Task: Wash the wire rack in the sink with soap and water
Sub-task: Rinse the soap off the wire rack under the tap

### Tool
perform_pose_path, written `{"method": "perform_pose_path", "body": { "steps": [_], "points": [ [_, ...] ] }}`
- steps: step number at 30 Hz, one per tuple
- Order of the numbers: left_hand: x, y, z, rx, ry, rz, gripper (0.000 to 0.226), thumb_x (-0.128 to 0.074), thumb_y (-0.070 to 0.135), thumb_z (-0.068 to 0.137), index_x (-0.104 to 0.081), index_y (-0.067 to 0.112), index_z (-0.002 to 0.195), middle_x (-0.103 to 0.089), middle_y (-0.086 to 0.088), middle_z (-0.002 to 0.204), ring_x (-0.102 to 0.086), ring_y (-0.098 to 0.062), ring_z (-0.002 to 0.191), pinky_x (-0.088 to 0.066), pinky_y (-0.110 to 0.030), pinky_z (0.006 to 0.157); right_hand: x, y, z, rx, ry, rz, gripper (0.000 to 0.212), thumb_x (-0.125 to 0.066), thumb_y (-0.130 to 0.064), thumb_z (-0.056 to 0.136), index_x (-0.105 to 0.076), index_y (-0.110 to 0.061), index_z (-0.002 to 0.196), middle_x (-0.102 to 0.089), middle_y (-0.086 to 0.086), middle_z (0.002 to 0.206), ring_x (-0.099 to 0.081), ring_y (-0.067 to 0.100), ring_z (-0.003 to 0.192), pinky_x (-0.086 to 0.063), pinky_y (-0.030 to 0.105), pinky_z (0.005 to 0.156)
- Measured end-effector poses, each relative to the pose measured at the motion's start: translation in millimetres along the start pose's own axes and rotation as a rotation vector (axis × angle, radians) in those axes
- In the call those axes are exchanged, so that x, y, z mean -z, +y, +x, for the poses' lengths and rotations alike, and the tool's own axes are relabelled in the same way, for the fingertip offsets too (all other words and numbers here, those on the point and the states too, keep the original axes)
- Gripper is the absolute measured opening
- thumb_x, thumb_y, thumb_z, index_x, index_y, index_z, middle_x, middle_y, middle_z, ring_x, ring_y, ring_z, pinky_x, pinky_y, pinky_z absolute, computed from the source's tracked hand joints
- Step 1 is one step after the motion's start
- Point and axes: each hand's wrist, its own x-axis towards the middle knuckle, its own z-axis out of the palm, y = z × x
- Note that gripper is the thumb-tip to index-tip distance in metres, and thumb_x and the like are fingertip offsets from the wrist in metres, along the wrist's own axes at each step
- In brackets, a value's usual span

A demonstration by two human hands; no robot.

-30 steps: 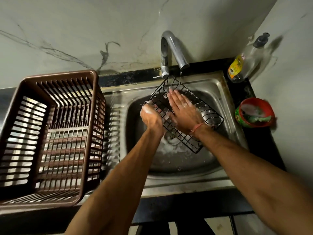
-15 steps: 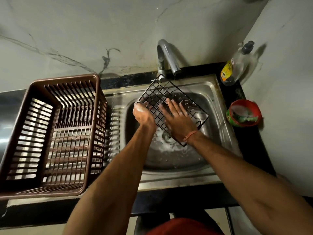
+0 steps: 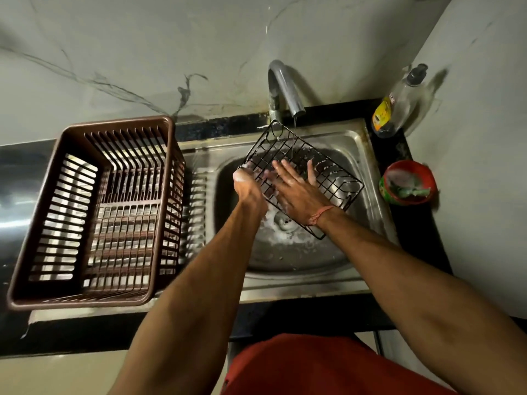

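Veined marble wall [image 3: 142, 52], black counter [image 3: 422, 238]

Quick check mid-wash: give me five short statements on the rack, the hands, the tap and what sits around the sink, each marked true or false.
1. The left hand grips the wire rack at its left edge. True.
2. The right hand lies flat on the rack with fingers spread. True.
3. The tap is off. False: a thin stream falls from it onto the rack.
4. The rack lies inside the brown basket. False: it is held over the sink; the basket stands left of the sink.
5. The soap bottle stands left of the tap. False: it stands to the right, in the corner.
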Motion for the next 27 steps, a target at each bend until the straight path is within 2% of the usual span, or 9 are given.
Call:
{"method": "perform_pose_path", "body": {
  "steps": [2, 7, 10, 12, 15, 19, 21, 24, 27],
  "points": [
    [0, 6, -2, -0.014, -0.027, 0.002, 0.045, -0.036, 0.02, 0.107, -0.075, 0.019, 0.13, -0.075, -0.003, 0.109, -0.068, -0.023, 0.098, -0.051, -0.044, 0.098, 5, 8, 0, 0.081, -0.034, -0.015, 0.066, -0.03, -0.037, 0.109, 0.004, -0.033, 0.165, 0.009, -0.002, 0.172, 0.009, 0.02, 0.159, 0.016, 0.074, 0.116],
    [-6, 8, -1, -0.021, -0.104, 0.02, 0.042, -0.037, 0.023, 0.109, -0.074, 0.021, 0.127, -0.077, -0.007, 0.117, -0.071, -0.025, 0.108, -0.054, -0.046, 0.101, 7, 27, -7, -0.128, 0.065, -0.045, 0.065, -0.029, -0.038, 0.11, -0.001, -0.022, 0.166, 0.004, 0.0, 0.174, 0.005, 0.023, 0.16, -0.013, 0.054, 0.128],
    [-14, 8, -2, -0.012, -0.119, 0.037, 0.036, -0.039, 0.023, 0.109, -0.075, 0.023, 0.11, -0.079, -0.008, 0.11, -0.073, -0.026, 0.101, -0.057, -0.043, 0.093, 10, 17, 4, -0.196, 0.095, 0.007, 0.065, -0.029, -0.04, 0.107, -0.011, -0.02, 0.166, -0.001, 0.004, 0.174, 0.002, 0.025, 0.161, -0.009, 0.058, 0.128],
    [-16, 10, 1, -0.016, -0.125, 0.039, 0.033, -0.039, 0.022, 0.109, -0.072, 0.024, 0.104, -0.077, -0.007, 0.107, -0.072, -0.026, 0.103, -0.055, -0.039, 0.086, 12, 18, 8, -0.092, 0.067, -0.006, 0.064, -0.032, -0.037, 0.107, -0.009, -0.027, 0.166, 0.002, 0.007, 0.173, 0.004, 0.029, 0.16, -0.004, 0.06, 0.128],
    [-14, 15, 6, -0.033, -0.116, 0.034, 0.035, -0.04, 0.025, 0.109, -0.073, 0.024, 0.117, -0.079, -0.007, 0.112, -0.072, -0.027, 0.114, -0.056, -0.044, 0.098, 15, 29, 7, 0.108, 0.031, -0.092, 0.066, -0.038, -0.031, 0.106, -0.011, -0.027, 0.165, 0.0, 0.008, 0.173, -0.001, 0.028, 0.16, -0.01, 0.056, 0.129],
    [-18, 15, 9, -0.035, -0.117, 0.011, 0.04, -0.034, 0.026, 0.11, -0.072, 0.024, 0.121, -0.076, -0.008, 0.121, -0.07, -0.027, 0.116, -0.055, -0.048, 0.103, 13, 28, 4, 0.039, 0.119, -0.082, 0.064, -0.041, -0.029, 0.106, -0.015, -0.029, 0.165, -0.002, 0.005, 0.173, -0.002, 0.024, 0.16, -0.015, 0.051, 0.129],
    [-23, 18, 8, -0.03, -0.13, 0.004, 0.038, -0.034, 0.026, 0.111, -0.071, 0.025, 0.12, -0.074, -0.006, 0.12, -0.069, -0.027, 0.114, -0.055, -0.047, 0.1, 12, 20, 5, -0.018, 0.138, -0.055, 0.063, -0.038, -0.029, 0.107, -0.016, -0.027, 0.165, -0.003, 0.005, 0.174, -0.002, 0.024, 0.161, -0.014, 0.053, 0.129],
    [-26, 23, 3, -0.024, -0.141, 0.015, 0.039, -0.035, 0.024, 0.111, -0.069, 0.022, 0.131, -0.071, -0.003, 0.115, -0.068, -0.023, 0.108, -0.055, -0.04, 0.086, 14, 12, 9, -0.037, 0.121, -0.018, 0.064, -0.037, -0.029, 0.106, -0.014, -0.021, 0.165, -0.005, 0.006, 0.173, -0.002, 0.024, 0.161, -0.016, 0.058, 0.126],
    [-21, 24, 2, -0.005, -0.184, 0.041, 0.045, -0.029, 0.025, 0.111, -0.067, 0.019, 0.136, -0.067, -0.005, 0.135, -0.063, -0.025, 0.122, -0.048, -0.04, 0.106, 15, 12, 9, 0.145, 0.042, -0.094, 0.074, -0.047, -0.029, 0.101, -0.012, -0.021, 0.165, -0.001, 0.005, 0.174, -0.001, 0.025, 0.161, -0.008, 0.064, 0.126]
  ]
}}
